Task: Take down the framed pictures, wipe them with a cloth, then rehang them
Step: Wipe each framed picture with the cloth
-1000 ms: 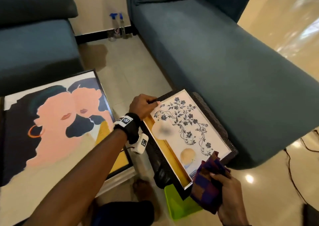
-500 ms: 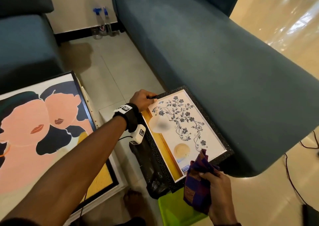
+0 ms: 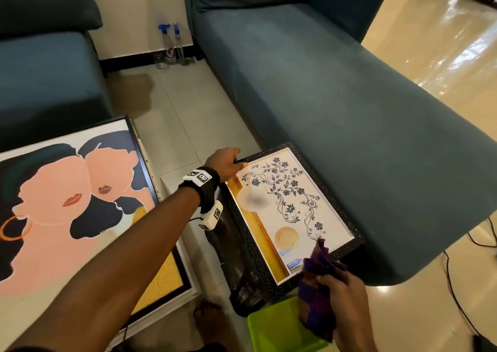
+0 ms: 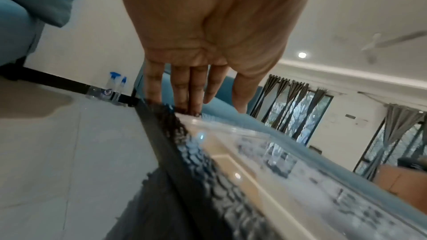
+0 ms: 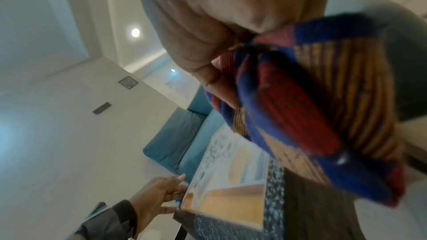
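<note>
While the left hand [image 3: 224,162] reached forward with its arm stretched out, its fingers [image 4: 191,87] lay nearly straight on the far-left corner of the floral framed picture [image 3: 289,206], tips touching the dark textured frame and the thumb apart toward the glass. That picture sat tilted against the teal sofa [image 3: 336,104], at about 5 o'clock in the head view. At 5 o'clock, nearer the camera, the right hand [image 3: 347,300] was curled round a bunched purple, red and orange striped cloth [image 3: 317,284], held just at the picture's near corner — whether it touched the glass could not be told. A second framed picture [image 3: 67,203], two faces in pink and navy, lay at 9 o'clock, well apart from the first. Compared with half a second earlier, both hands kept their places on frame and cloth; the view had shifted a little, showing more of the large portrait. Two spray bottles [image 3: 170,45] stood by the wall at 12 o'clock, a green bin [image 3: 271,330] at 6 o'clock. Only square black-and-white markers showed on the wristband [image 3: 199,179] — no writing could be read.
</note>
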